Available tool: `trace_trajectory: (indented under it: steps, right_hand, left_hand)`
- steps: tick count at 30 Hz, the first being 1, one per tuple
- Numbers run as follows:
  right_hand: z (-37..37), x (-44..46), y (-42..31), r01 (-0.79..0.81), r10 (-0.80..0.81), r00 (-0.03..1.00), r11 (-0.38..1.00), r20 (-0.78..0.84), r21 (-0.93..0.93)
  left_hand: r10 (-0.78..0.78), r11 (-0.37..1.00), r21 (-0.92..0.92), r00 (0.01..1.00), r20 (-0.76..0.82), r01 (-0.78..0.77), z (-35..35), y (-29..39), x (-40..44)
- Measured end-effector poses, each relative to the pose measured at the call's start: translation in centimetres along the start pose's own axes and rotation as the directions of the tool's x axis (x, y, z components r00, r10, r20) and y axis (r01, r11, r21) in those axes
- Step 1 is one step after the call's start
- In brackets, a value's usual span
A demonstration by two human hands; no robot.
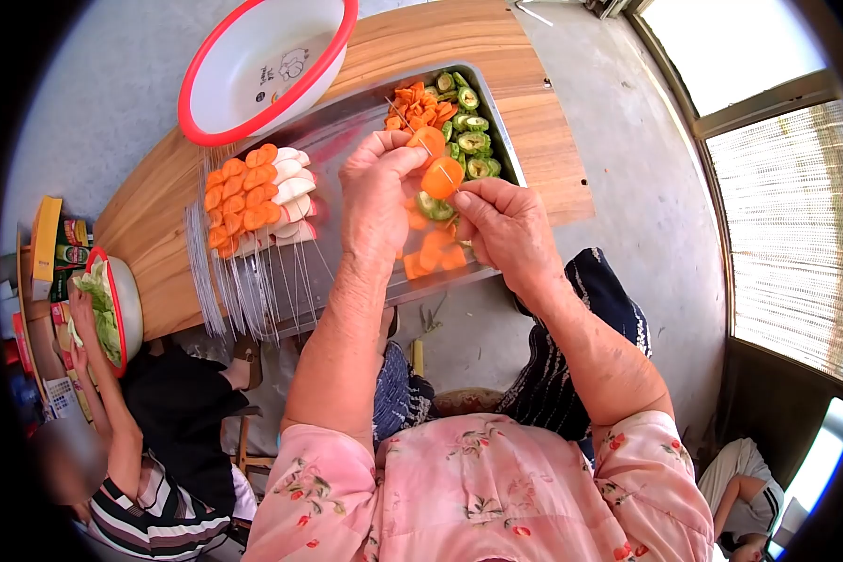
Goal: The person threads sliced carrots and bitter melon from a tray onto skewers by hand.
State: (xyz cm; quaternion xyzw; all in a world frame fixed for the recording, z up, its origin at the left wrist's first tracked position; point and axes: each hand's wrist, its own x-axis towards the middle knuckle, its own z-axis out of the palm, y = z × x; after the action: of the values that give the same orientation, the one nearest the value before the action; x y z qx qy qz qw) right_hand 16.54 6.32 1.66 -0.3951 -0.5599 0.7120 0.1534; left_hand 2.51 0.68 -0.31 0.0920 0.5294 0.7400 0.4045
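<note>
My left hand (379, 192) pinches a thin skewer with a round carrot slice (428, 140) at the fingertips. My right hand (508, 225) has thumb and fingers closed at the edge of another carrot slice (442, 176), where a bit of the skewer shows. Both hands are over a metal tray (347, 117). Beyond them in the tray lie a heap of cut carrot (421, 105) and green ridged slices (475, 142). More carrot slices (436, 253) lie under my right wrist. To the left, loaded skewers (253, 201) carry orange carrot and white slices, their bare ends sticking out toward me.
A white basin with a red rim (192, 89) stands at the tray's far left on the wooden table (450, 33). At left, another person's hands (80, 309) are at a red-rimmed bowl (126, 318) of leafy greens. Another person (745, 496) sits at lower right.
</note>
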Motion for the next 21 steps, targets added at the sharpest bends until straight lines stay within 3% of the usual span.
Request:
trace_trajectory:
  steps: [1, 4, 7, 9, 13, 15, 17, 18, 21]
  right_hand:
    - [0.0, -0.1, -0.2, -0.038, 0.038, 0.999, 0.998, 0.01, 0.051]
    - [-0.3, -0.2, 0.3, 0.063, -0.064, 0.998, 0.997, -0.005, -0.053]
    - [-1.2, 0.4, 0.2, 0.078, -0.078, 0.996, 0.997, -0.044, 0.011]
    - [-1.6, 0.3, -0.7, 0.06, -0.054, 0.993, 0.996, -0.103, 0.06]
    - [-2.4, 0.2, -1.2, 0.066, -0.049, 0.987, 0.993, -0.156, 0.101]
    - [-2.6, 0.3, -1.2, 0.068, -0.048, 0.985, 0.991, -0.164, 0.119]
    - [-2.8, 0.3, -1.4, 0.062, -0.041, 0.984, 0.991, -0.176, 0.12]
    - [-2.8, 0.3, -1.6, 0.06, -0.037, 0.982, 0.991, -0.183, 0.12]
    - [-3.0, 0.2, -1.9, 0.052, -0.028, 0.98, 0.992, -0.197, 0.118]
  left_hand:
    - [0.002, 1.0, -0.004, 1.0, -0.008, -0.003, -0.1, 0.1, 0.1]
    - [-0.009, 1.0, 0.001, 1.0, 0.028, 0.009, -0.7, 0.9, 0.6]
    - [0.008, 0.999, -0.047, 0.997, 0.083, -0.005, -1.9, 1.8, 1.8]
    - [0.035, 0.999, 0.03, 0.999, -0.024, -0.034, -3.2, 1.9, 2.9]
    - [0.125, 0.907, 0.418, 0.984, -0.126, -0.062, -5.7, -0.4, 5.2]
    - [0.191, 0.739, 0.665, 0.98, -0.053, -0.108, -6.0, -2.1, 5.8]
    - [0.308, 0.213, 0.947, 0.936, 0.169, -0.241, -5.8, -3.5, 6.4]
    - [0.369, 0.121, 0.9, 0.861, 0.35, -0.418, -5.5, -4.8, 6.8]
    - [0.335, -0.255, 0.809, 0.737, 0.587, -0.529, -4.0, -7.5, 7.4]
